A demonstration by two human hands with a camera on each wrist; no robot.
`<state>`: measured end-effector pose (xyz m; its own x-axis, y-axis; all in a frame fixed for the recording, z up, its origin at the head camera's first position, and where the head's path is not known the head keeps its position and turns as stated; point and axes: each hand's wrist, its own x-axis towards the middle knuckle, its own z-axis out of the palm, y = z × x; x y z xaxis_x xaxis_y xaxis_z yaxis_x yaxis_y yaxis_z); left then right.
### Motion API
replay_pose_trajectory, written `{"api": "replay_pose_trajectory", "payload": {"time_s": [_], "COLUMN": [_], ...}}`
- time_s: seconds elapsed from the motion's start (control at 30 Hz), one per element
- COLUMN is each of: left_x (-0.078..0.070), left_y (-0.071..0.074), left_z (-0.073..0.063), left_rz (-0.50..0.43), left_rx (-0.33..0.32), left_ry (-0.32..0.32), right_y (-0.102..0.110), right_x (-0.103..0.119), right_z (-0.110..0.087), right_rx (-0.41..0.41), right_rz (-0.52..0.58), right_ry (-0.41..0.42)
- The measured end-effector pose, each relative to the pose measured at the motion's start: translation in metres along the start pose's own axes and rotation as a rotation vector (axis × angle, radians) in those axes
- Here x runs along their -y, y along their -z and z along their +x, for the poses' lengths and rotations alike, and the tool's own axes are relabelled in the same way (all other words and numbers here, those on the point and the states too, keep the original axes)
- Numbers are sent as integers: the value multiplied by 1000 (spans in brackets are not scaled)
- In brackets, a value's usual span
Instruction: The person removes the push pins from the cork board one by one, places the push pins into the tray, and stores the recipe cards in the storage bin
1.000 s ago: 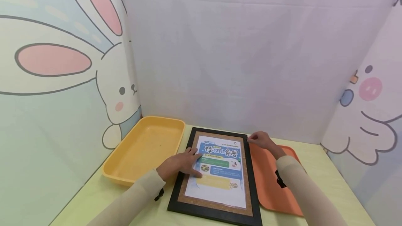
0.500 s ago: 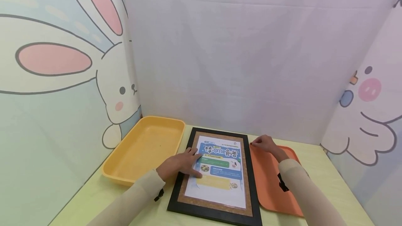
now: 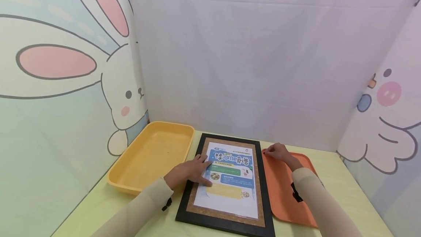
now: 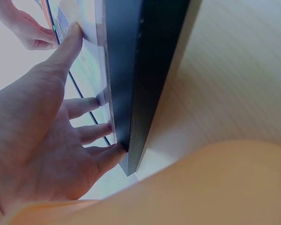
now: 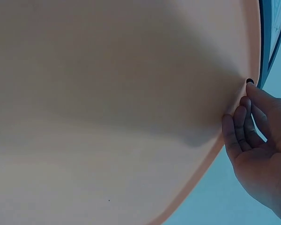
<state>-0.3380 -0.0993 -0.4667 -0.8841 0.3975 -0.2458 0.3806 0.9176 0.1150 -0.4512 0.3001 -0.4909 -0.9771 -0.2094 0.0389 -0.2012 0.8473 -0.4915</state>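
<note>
A black-framed cork board [image 3: 225, 226] lies on the table with a printed sheet [image 3: 230, 204] on it. My left hand [image 3: 190, 171] rests on the left side of the sheet, fingers spread. In the left wrist view, fingertips [image 4: 117, 151] reach the inner edge of the black frame. At the far left corner of the orange tray [image 3: 279, 189], my right hand [image 3: 279, 151] pinches a small black round piece [image 5: 250, 81]. The piece shows at the thumb tip, against the tray's rim, with the other fingers curled below; its exact kind is too small to tell.
A deep yellow tray [image 3: 190, 134] stands left of the board, against the rabbit-printed wall [image 3: 65, 127]. The orange tray sits close along the board's right side. A pale curtain [image 3: 236, 76] closes off the back of the table.
My right hand has moved slightly right and toward me, from the board's far right corner onto the orange tray's corner. The left hand has stayed in place on the sheet.
</note>
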Motion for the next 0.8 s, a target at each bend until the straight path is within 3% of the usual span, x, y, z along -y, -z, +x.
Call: {"api": "replay_pose_trajectory", "payload": {"time_s": [0.17,0.8], "left_x": [1,0], "left_y": [-1,-1], "left_z": [1,-1], "left_rz": [1,-3], "left_rx": [-2,5], "left_ry": [-3,6], "right_y": [-1,0], "right_x": [1,6], "right_z": [-2,-1], "right_rx": [-13,0], "right_rz": [-18,16], "right_ry": [31,1]}}
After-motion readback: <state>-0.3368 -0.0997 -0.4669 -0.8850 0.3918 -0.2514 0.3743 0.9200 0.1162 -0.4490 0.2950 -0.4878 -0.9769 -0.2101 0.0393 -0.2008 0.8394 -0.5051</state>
